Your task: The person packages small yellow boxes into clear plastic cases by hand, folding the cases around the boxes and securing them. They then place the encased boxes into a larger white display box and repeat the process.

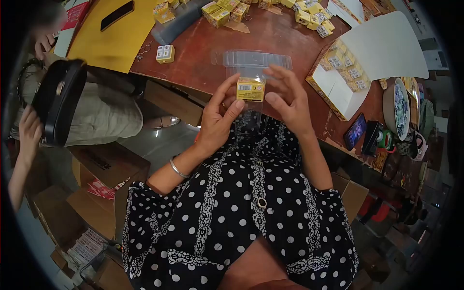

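Note:
My left hand [218, 114] holds a small yellow box [250, 90] with a barcode between its thumb and fingers, at the table's near edge. To the right of the box, my right hand [292, 104] has its fingers spread and curved, with the thumb apart from them. A clear plastic package [256, 59] lies flat on the table just beyond both hands. Clear plastic also hangs below the yellow box, over my lap. One white-topped yellow box [165, 54] sits on the table to the left.
Several small yellow boxes [227, 10] lie along the far side. An open display carton [338, 77] holds more at right, near a lit phone [355, 131] and a bowl [401, 108]. At left, another person [104, 113] stands with a black bag [60, 103]; cardboard cartons [92, 208] lie below.

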### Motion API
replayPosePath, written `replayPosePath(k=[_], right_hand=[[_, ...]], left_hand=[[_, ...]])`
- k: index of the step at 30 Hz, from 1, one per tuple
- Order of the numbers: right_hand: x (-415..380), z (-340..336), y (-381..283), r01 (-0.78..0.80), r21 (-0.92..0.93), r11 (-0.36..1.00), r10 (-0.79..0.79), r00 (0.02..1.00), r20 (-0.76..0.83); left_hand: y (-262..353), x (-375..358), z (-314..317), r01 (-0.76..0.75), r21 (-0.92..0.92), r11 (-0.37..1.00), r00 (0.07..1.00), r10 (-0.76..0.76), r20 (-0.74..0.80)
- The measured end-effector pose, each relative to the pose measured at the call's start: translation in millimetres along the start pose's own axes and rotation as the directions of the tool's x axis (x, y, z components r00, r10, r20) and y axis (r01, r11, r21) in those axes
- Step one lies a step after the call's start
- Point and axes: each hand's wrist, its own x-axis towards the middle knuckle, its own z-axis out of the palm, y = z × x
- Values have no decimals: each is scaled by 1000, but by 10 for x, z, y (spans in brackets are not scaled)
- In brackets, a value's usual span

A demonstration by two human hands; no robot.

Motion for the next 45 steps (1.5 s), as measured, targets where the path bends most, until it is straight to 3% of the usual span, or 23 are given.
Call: replayPosePath(k=[2,3,7,10,12,13,14,15,16,19,20,22,25,27,36,40,45], right_hand=[[-210,57,162,-157,241,958,122,981,154],[-296,118,194,-147,253,956,127,987,94],[-557,135,343,-136,198,971,133,991,31],[-713,101,535,-219,160,963,207,975,85],[-769,121,595,-43,-2,999,43,998,42],[-798,148,594,-51,3,999,51,998,45],[-825,184,581,-104,125,987,102,995,23],[-849,207,574,-151,246,957,155,988,6],[-860,214,574,-158,249,956,161,987,6],[-864,212,602,-168,403,899,177,984,15],[-873,181,617,-193,381,904,181,981,67],[-870,100,654,-222,359,906,191,974,120],[-853,29,698,-220,305,927,157,963,218],[-839,34,676,-406,249,880,350,906,238],[-681,-49,488,-355,62,933,331,913,239],[-650,-49,489,-401,71,913,373,894,249],[-686,-37,533,-307,95,947,278,931,237]], left_hand=[[-31,-31,33,10,-9,1000,1000,-10,9],[-51,-59,59,35,-11,999,999,-35,8],[-261,-197,53,119,12,993,989,-120,91],[-357,-317,10,214,15,977,969,-214,122],[-443,-353,-78,174,109,979,977,-185,102],[-486,-370,-112,128,202,971,985,-148,89],[-532,-394,-122,135,203,970,984,-154,84],[-567,-414,-119,140,59,988,987,-144,67],[-582,-427,-115,140,-85,986,989,-136,49],[-510,-400,-102,175,-121,977,985,-175,16],[-549,-417,-149,180,-121,976,984,-179,12],[-637,-463,-275,199,91,976,973,-208,102],[-711,-509,-332,238,77,968,961,-246,124],[-699,-522,-309,215,72,974,966,-222,129],[-454,-441,-180,181,246,952,971,-213,108],[-417,-404,-125,144,360,922,982,-176,60],[-397,-395,-140,103,360,927,986,-142,83]])
